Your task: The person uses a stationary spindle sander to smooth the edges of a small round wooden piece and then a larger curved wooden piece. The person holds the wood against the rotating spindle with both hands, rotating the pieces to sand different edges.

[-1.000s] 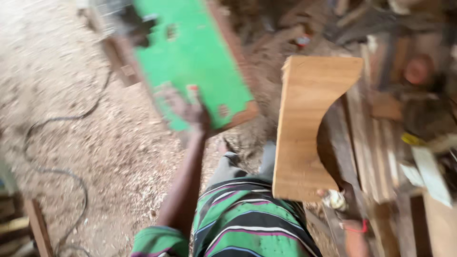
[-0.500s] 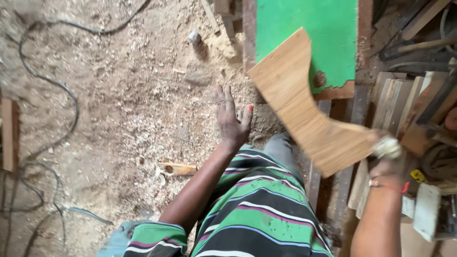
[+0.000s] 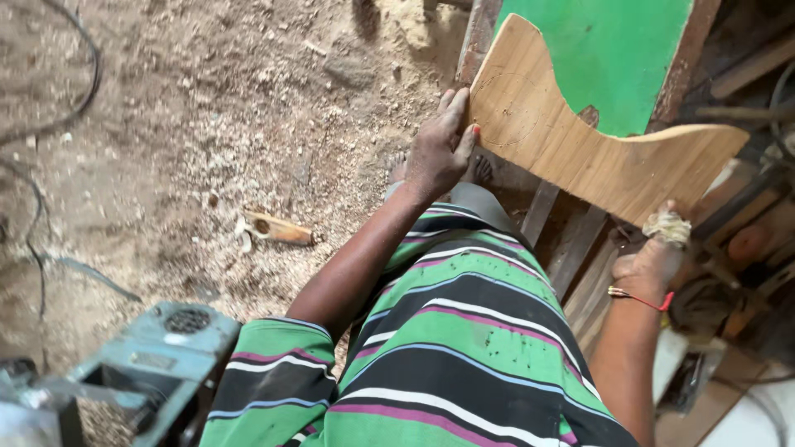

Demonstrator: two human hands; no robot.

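Holding a curved wooden board (image 3: 580, 145) between both hands, we have it out in front of us, above the green surface (image 3: 617, 58) and the wooden slats (image 3: 571, 240) below. Our left hand (image 3: 439, 153) presses flat against the board's near edge, fingers spread along it, more a brace than a full grip. Our right hand (image 3: 654, 261), with a cloth wrap (image 3: 667, 225) on one finger, sits at the board's lower corner; whether those fingers are closed around the edge we cannot tell, since the board hides them. So the risks, as we judge them: the board is broad and cut with a deep curve, and it is carried only at two edges, so a slip of the flat left palm could let it swing down onto the slats or onto our legs. The bandaged finger may weaken the right-hand hold, and a rough sawn edge could snag the wrap or give us splinters. Underfoot, the floor (image 3: 207, 124) is thick with sawdust and shavings, with a wood offcut (image 3: 277, 229) and a black cable (image 3: 41, 248) lying near, so a step sideways could mean a skid or a trip. Close by at lower left stands a blue-grey machine (image 3: 157, 356), near enough to knock with an elbow or knee.
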